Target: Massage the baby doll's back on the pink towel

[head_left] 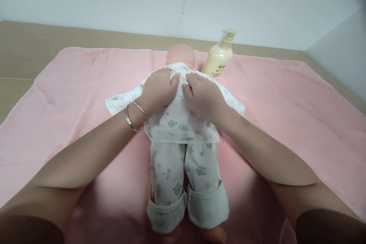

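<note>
A doll (181, 54) lies on a pink blanket, its head at the far end and its feet nearest me. It wears a white printed top (183, 127) with wide sleeves spread to both sides, and matching trousers (168, 167) with turned-up cuffs. My left hand (161, 88), with silver bangles at the wrist, rests on the upper left of the top, fingers together. Opposite it, my right hand (203, 93) lies on the upper right of the top. Both thumbs point toward the middle, a small gap between them. The fingertips are partly hidden at the cloth.
The pink blanket (71, 95) covers most of a wooden surface (34, 38). A cream pump bottle (219, 57) stands right of the doll's head, slightly tilted in view. A pale wall (114, 4) with cracks rises behind.
</note>
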`<state>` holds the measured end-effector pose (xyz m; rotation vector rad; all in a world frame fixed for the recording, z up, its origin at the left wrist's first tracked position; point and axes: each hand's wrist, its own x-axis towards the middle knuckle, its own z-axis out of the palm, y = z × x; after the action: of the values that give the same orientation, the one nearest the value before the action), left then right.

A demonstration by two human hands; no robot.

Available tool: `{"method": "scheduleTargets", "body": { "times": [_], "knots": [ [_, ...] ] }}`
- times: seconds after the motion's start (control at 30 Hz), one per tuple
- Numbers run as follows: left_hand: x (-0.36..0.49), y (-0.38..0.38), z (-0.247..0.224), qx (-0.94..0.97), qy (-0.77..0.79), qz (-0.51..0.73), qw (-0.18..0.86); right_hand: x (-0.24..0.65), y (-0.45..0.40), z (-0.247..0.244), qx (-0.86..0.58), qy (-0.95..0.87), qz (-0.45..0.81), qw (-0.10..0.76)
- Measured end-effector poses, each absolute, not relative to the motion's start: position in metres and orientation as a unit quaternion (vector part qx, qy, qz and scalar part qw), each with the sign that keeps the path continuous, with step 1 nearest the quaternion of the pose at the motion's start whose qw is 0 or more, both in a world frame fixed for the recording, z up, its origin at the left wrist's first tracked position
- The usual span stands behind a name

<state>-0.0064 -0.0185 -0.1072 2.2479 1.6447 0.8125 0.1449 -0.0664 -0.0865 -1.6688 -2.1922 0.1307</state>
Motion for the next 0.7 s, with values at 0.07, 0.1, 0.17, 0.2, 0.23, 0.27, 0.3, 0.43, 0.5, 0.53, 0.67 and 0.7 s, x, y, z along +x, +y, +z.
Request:
{"method": "scheduleTargets", "body": {
  "times": [0.07,0.1,0.17,0.2,0.23,0.27,0.3,0.43,0.5,0.53,0.67,0.7],
  "knots": [
    [-0.001,-0.031,-0.111,0.787,0.543,0.284,0.074,0.15,-0.058,-0.085,-0.599,-0.777,0.07,0.182],
    [0.002,-0.038,-0.112,0.796,0.531,0.286,0.057,0.152,-0.052,-0.086,-0.594,-0.779,0.08,0.183],
    [0.007,-0.049,-0.11,0.811,0.507,0.287,0.047,0.157,-0.041,-0.089,-0.571,-0.793,0.085,0.195],
    [0.008,-0.051,-0.108,0.817,0.498,0.285,0.057,0.159,-0.038,-0.09,-0.561,-0.8,0.082,0.198],
    [0.007,-0.05,-0.106,0.818,0.496,0.281,0.075,0.159,-0.037,-0.092,-0.557,-0.804,0.079,0.195],
    [0.005,-0.046,-0.103,0.814,0.502,0.275,0.098,0.158,-0.039,-0.093,-0.561,-0.804,0.077,0.182],
    [0.003,-0.04,-0.1,0.805,0.515,0.268,0.122,0.156,-0.043,-0.094,-0.57,-0.801,0.075,0.167],
    [-0.007,-0.014,-0.097,0.748,0.585,0.262,0.173,0.145,-0.067,-0.094,-0.563,-0.815,0.039,0.133],
    [-0.008,-0.011,-0.102,0.745,0.586,0.277,0.156,0.143,-0.072,-0.091,-0.549,-0.822,0.03,0.148],
    [-0.007,-0.012,-0.106,0.753,0.576,0.285,0.138,0.143,-0.071,-0.089,-0.552,-0.818,0.039,0.157],
    [0.0,-0.031,-0.116,0.803,0.513,0.299,0.051,0.154,-0.048,-0.086,-0.575,-0.788,0.103,0.194],
    [0.002,-0.036,-0.115,0.812,0.5,0.299,0.04,0.157,-0.042,-0.087,-0.575,-0.785,0.11,0.203]
  ]
}}
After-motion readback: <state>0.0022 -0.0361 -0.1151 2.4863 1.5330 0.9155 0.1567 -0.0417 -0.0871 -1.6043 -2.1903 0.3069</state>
